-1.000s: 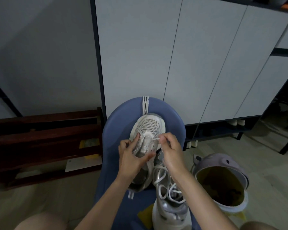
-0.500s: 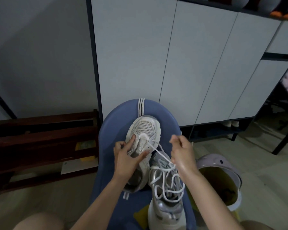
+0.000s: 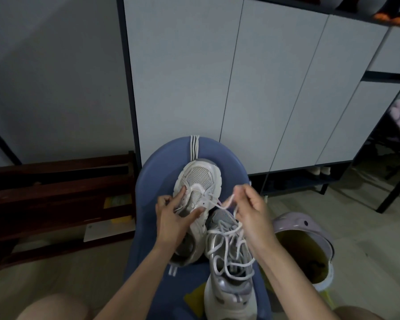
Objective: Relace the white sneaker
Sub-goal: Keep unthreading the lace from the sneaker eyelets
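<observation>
Fingers of the left hand grip the sneaker; beside it, the right hand pinches its lace.

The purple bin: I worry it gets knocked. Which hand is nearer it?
Right. The right hand pinches the lace just up-left of the bin; the left hand holds the sneaker, farther off.
</observation>
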